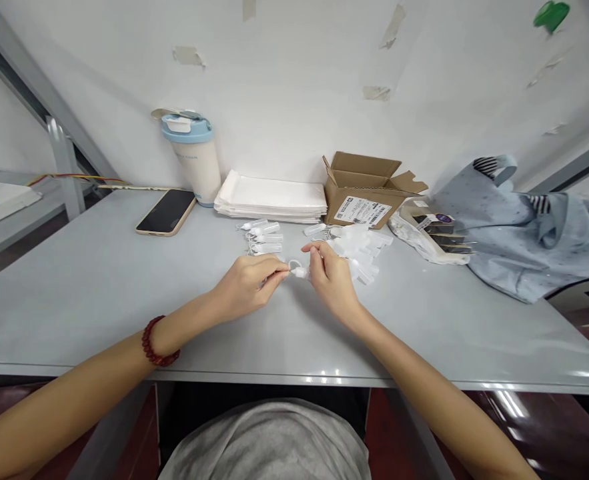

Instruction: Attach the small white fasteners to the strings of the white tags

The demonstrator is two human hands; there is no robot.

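Note:
Between my hands, over the middle of the table, is a small white dropper bottle (300, 272) with a thin loop at its neck. My right hand (332, 277) is closed around its body, which the fingers mostly hide. My left hand (247, 283) pinches at the bottle's narrow tip; the fingertips cover what exactly they hold. Just beyond my left hand, several similar bottles (267, 238) lie roughly side by side. A loose pile of translucent white bottles (361, 250) spreads behind and right of my right hand.
Along the wall stand a blue-lidded cup (194, 160), a stack of white sheets or trays (274, 197) and an open cardboard box (369, 190). A phone (167, 212) lies at left. Farther right are a clear-wrapped package (439, 233) and blue cloth (519, 227).

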